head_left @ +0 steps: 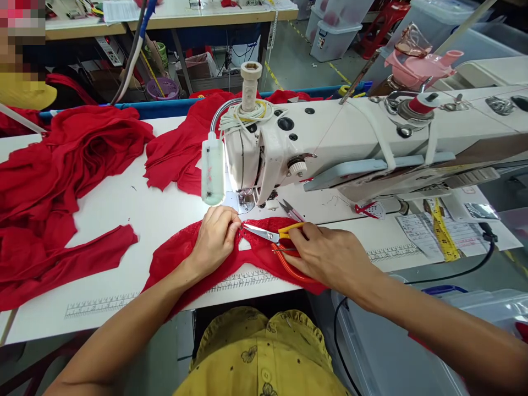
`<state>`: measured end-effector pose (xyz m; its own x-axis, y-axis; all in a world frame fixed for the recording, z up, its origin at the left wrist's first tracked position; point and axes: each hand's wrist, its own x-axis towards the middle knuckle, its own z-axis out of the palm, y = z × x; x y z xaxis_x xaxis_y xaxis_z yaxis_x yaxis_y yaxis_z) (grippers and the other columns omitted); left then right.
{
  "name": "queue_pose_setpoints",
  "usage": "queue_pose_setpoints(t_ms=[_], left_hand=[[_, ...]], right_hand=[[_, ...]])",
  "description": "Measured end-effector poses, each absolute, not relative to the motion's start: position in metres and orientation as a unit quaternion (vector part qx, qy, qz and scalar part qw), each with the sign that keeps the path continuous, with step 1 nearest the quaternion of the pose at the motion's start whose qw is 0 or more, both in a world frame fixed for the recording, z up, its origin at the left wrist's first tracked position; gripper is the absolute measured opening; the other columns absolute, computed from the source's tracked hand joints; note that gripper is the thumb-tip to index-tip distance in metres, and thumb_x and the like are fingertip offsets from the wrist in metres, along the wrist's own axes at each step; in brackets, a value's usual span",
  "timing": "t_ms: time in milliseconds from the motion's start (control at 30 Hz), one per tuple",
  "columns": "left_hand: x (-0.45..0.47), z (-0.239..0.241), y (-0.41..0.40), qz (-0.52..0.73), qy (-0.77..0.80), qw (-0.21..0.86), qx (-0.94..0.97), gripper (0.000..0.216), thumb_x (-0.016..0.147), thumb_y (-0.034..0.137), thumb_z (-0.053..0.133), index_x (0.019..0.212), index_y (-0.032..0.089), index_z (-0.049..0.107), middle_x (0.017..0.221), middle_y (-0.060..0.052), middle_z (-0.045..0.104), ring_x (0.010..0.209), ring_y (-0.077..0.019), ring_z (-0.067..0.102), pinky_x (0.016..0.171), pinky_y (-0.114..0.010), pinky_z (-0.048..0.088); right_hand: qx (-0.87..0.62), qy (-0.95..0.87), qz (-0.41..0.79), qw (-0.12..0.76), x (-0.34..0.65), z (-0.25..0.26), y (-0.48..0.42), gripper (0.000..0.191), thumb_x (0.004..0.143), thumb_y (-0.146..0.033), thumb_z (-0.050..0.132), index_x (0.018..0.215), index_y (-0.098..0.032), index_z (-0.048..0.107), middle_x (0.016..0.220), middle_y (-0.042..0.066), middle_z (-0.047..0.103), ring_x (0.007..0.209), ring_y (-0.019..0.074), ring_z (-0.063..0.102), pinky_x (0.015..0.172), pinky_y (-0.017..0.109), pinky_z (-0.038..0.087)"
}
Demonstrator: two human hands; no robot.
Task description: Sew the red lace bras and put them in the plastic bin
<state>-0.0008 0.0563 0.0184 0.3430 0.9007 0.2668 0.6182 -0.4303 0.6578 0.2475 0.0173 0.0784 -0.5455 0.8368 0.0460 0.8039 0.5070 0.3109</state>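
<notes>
A red lace bra piece (264,258) lies across the front edge of the sewing table, below the machine's needle area. My left hand (216,234) is closed in a pinch on its upper middle, near a small gap between the two halves. In my right hand (330,256) is a pair of scissors (266,234) with orange and yellow handles. Their blades point left, with the tips close to my left fingertips. Whether the tips touch the fabric, I cannot tell. Just behind the bra piece, small thread snips (291,210) rest on the table.
The white sewing machine (297,137) stands behind my hands, with a lit lamp (213,170) at its left. Heaps of red fabric (82,159) cover the table's left side. A tape measure (442,231) lies over papers at right. A plastic bin (396,341) stands below right.
</notes>
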Motion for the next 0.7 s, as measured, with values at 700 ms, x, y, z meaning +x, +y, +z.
queue_pose_setpoints(t_ms=[700], left_hand=[[0.0,0.026,0.057,0.363,0.527,0.25,0.727,0.015,0.1,0.02,0.044,0.089,0.022,0.053,0.096,-0.005,0.062,0.095,-0.0218,0.055,0.089,-0.039,0.046]], right_hand=[[0.653,0.742,0.108,0.104,0.289,0.085,0.02,0.052,0.094,-0.063,0.049,0.105,-0.017,0.069,0.082,0.011,0.073,0.059,0.023,0.063,0.051,0.03,0.013]])
